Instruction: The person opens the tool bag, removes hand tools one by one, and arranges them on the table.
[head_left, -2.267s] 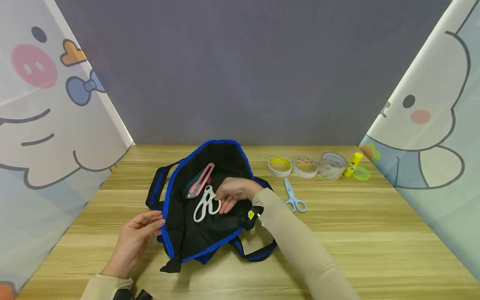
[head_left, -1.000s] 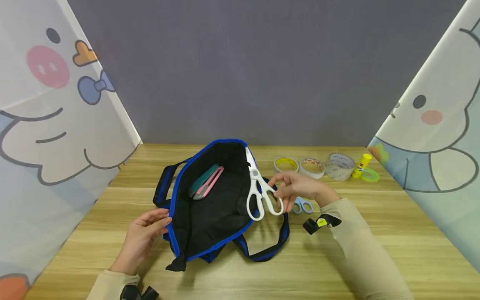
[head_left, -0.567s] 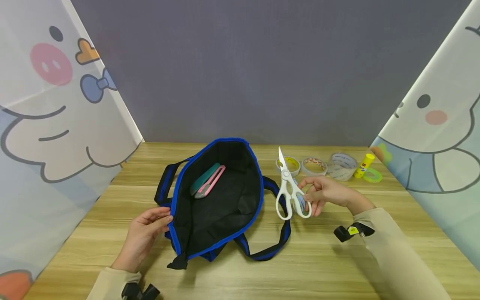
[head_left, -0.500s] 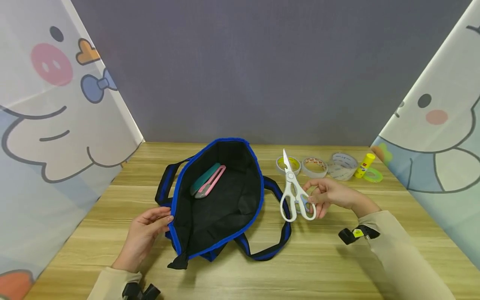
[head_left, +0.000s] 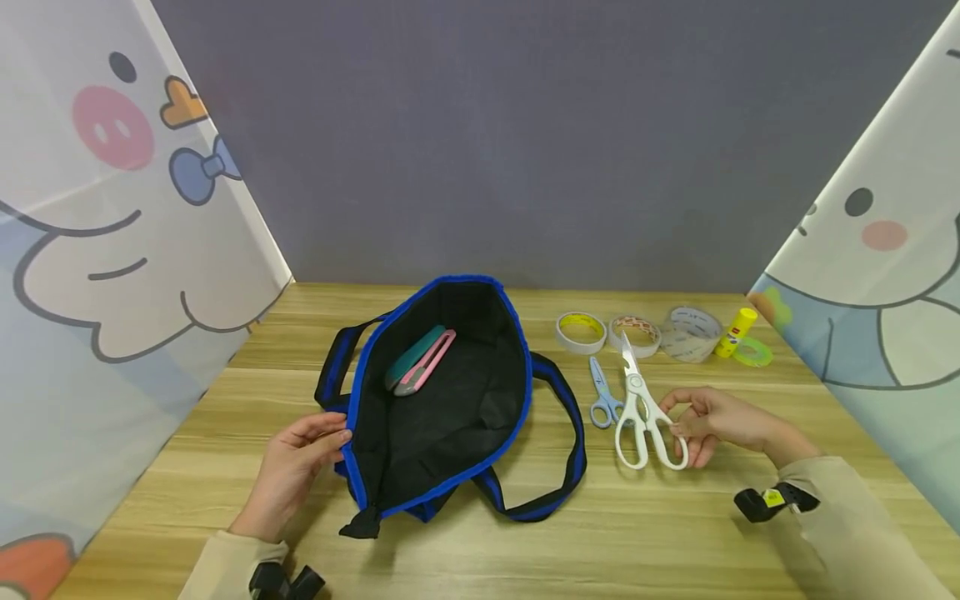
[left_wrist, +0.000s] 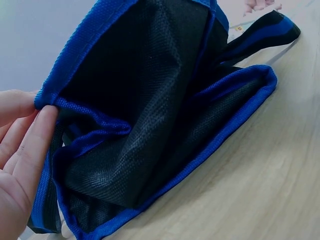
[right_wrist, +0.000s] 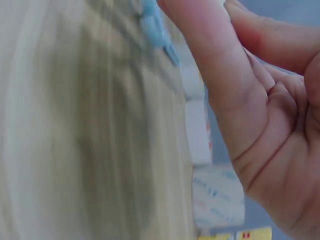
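Observation:
My left hand [head_left: 288,467] pinches the blue-edged rim of a black bag [head_left: 450,417], whose mouth gapes toward me. In the left wrist view, thumb and fingers [left_wrist: 37,135] meet on that blue trim. Inside the bag lie a green utility knife [head_left: 415,358] and a pink utility knife [head_left: 427,364], side by side. To the right of the bag, my right hand [head_left: 720,425] pinches one handle loop of white scissors [head_left: 641,417], blades pointing away from me. Those scissors overlap one handle of the light blue scissors [head_left: 602,396] on the table. The right wrist view shows the right hand [right_wrist: 270,115] up close.
Behind the scissors stand a yellow-lined tape roll [head_left: 581,335], another tape roll [head_left: 636,337], a wide clear tape roll [head_left: 690,335], a yellow glue stick [head_left: 737,332] and a green tape ring [head_left: 753,353]. The bag's strap [head_left: 573,450] loops over the wooden table [head_left: 525,558]. A grey panel [head_left: 510,150] stands behind.
My right hand has lifted the white scissors out of the bag and carried them right, past the light blue scissors. The left hand keeps its pinch on the bag's rim.

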